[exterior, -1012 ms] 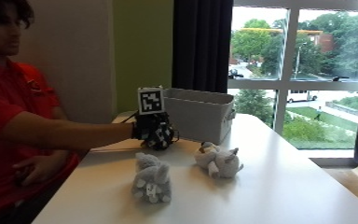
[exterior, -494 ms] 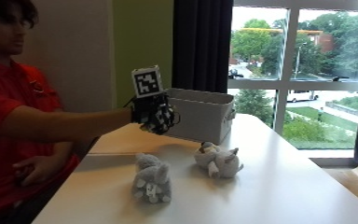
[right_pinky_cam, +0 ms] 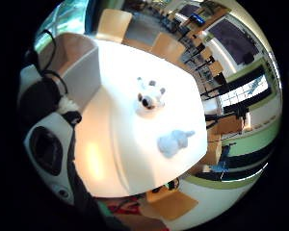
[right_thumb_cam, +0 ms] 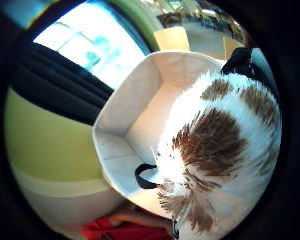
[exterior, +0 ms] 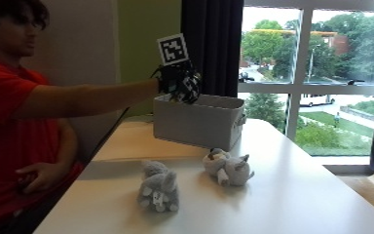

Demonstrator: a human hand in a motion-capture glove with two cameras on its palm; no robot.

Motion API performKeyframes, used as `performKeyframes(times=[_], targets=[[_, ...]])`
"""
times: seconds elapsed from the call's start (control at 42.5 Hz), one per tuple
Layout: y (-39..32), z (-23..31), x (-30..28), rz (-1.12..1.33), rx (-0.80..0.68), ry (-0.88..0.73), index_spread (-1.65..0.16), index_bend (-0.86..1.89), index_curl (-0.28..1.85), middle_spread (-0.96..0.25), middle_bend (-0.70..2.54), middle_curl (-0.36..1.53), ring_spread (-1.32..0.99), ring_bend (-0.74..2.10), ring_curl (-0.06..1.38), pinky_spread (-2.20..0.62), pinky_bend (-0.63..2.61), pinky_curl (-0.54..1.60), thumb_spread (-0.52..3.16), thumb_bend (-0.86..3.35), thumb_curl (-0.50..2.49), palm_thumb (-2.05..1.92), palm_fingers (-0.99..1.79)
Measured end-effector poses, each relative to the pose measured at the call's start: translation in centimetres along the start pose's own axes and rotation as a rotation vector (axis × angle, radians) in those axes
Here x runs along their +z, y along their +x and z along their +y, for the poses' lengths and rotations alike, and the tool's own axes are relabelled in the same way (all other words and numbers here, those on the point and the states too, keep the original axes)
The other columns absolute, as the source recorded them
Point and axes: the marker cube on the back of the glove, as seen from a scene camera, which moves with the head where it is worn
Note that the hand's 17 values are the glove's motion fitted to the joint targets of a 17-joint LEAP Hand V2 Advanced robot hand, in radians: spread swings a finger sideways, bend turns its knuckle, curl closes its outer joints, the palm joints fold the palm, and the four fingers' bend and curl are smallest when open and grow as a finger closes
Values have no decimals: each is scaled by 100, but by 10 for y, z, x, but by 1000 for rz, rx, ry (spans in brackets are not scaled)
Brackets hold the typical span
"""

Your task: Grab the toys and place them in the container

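- Raised since earlier: right hand point(exterior: 180, 82), now held above container point(exterior: 200, 122).
- Fingers curled round brown-and-white toy point(right_thumb_cam: 225, 150).
- Toy's fur seen only in thumb-side view.

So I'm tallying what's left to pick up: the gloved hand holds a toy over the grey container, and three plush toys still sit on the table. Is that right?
Not quite: two toys remain on the table, not three. The outside view shows a grey plush and a white-and-grey plush. The rest stands: the gloved right hand holds a brown-and-white toy over the grey container.
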Motion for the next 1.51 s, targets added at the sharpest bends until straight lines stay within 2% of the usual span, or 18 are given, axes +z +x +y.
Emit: performKeyframes(times=[0.212, 0.376, 0.682, 0.776, 0.871, 0.918, 0.941, 0.988, 1.082, 1.223, 1.506], targets=[[-51, -35, -10, -136, -81, 3, -44, 28, 87, -41, 66, 57, -37, 113, 45, -45, 92, 38, 69, -2, 79, 42, 111], [-83, -54, -11, -166, -84, 3, -44, 23, 89, -42, 63, 58, -38, 109, 43, -44, 90, 38, 72, -2, 79, 42, 108], [-140, -55, -5, -278, -144, -30, -46, 17, 92, -42, 51, 58, -39, 100, 40, -43, 91, 38, 80, -2, 79, 40, 99], [-147, -52, -1, -250, -154, -38, -47, 24, 96, -41, 47, 58, -39, 88, 38, -36, 87, 38, 87, -2, 77, 38, 76], [-149, -49, 1, -242, -150, -92, -49, 36, 97, -36, 32, 54, -31, 68, 33, -21, 83, 38, 95, -4, 73, 32, 38], [-146, -47, 1, -235, -159, -116, -49, 39, 96, -32, 27, 53, -24, 56, 31, -15, 88, 40, 100, -6, 69, 26, 24], [-143, -46, 1, -231, -165, -123, -49, 33, 93, -28, 25, 52, -20, 44, 27, -12, 91, 40, 102, -8, 66, 20, 4], [-137, -42, 0, -233, -172, -128, -48, 30, 91, -23, 22, 51, -14, 35, 25, -8, 94, 41, 104, -8, 63, 15, -8], [-124, -35, 1, -224, -193, -133, -48, 25, 83, -16, 17, 47, -6, 22, 18, -1, 93, 37, 107, -6, 57, 7, -10], [-90, -18, 7, -183, -178, -148, -48, 24, 77, -10, 16, 44, 0, 16, 16, 5, 87, 34, 110, -5, 51, 0, -7], [25, 17, 40, -108, -54, -211, -47, 28, 70, -7, 17, 40, 3, 14, 14, 9, 72, 30, 112, -6, 41, -6, -10]])
